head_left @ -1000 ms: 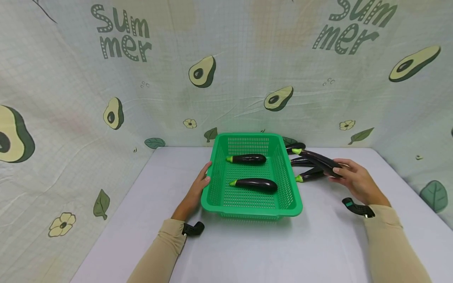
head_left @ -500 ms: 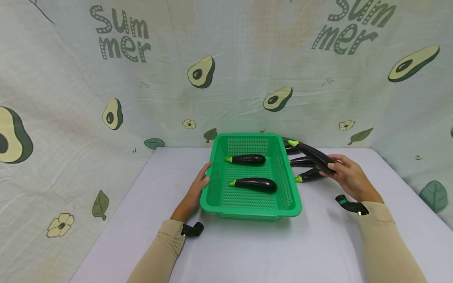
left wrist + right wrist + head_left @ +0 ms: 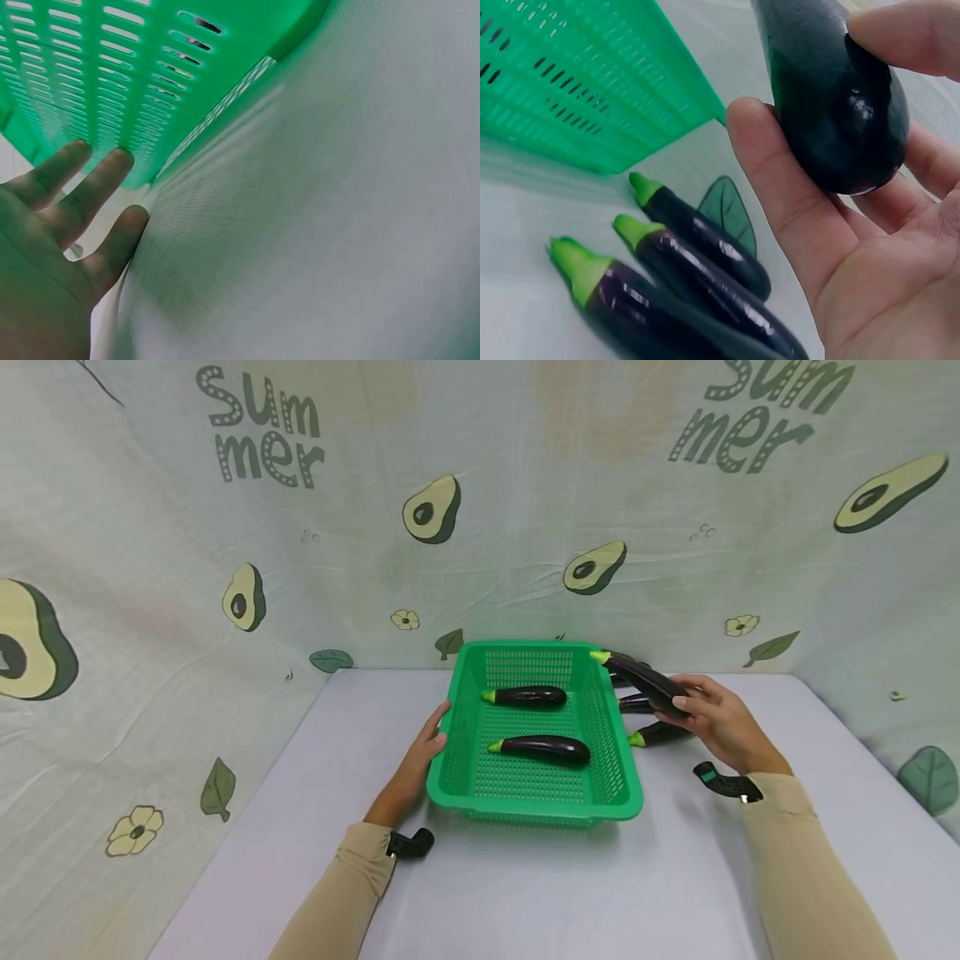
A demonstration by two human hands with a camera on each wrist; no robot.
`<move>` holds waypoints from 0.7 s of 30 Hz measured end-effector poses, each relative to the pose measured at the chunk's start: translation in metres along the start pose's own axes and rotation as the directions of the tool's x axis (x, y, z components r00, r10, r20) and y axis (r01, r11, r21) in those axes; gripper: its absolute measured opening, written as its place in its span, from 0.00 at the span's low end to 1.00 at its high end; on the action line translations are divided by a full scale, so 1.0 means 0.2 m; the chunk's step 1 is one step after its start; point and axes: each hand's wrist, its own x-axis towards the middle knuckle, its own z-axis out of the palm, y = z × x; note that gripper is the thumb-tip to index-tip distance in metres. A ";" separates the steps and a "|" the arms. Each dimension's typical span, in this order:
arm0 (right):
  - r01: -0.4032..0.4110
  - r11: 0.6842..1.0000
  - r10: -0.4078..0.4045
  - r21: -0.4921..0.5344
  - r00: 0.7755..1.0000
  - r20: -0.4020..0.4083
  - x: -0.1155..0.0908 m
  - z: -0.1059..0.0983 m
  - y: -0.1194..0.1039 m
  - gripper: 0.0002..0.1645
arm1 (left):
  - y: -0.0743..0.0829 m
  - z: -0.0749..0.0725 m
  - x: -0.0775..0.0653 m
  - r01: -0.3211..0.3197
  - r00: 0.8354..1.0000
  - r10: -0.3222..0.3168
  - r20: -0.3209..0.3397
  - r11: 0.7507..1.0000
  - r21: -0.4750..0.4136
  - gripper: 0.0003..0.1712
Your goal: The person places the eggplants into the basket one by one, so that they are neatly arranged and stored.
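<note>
Lying in basket [image 3: 532, 809]: two eggplants [image 3: 547, 749]; right hand [image 3: 717, 720] grips another eggplant [image 3: 643, 682].

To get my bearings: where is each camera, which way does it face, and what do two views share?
Head: worn on the head, facing forward and down at the green basket; left hand, right hand and sleeves show.
Left wrist: on that wrist, facing the basket's slotted wall; left hand partly shows.
Right wrist: on that wrist, facing the held eggplant and three eggplants beyond; right hand partly shows.
Head and right wrist share the held eggplant and basket.
</note>
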 end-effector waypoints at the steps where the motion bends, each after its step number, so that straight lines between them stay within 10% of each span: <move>1: 0.000 1.000 0.000 -0.010 1.000 0.013 0.01 0.01 -0.01 0.23 | 0.00 0.00 0.00 0.001 1.000 -0.001 0.000 1.000 -0.001 0.34; 21: -0.050 0.996 0.059 -0.076 0.991 0.116 0.18 0.15 -0.07 0.23 | -0.03 0.00 0.02 0.008 1.000 -0.008 0.000 1.000 -0.023 0.34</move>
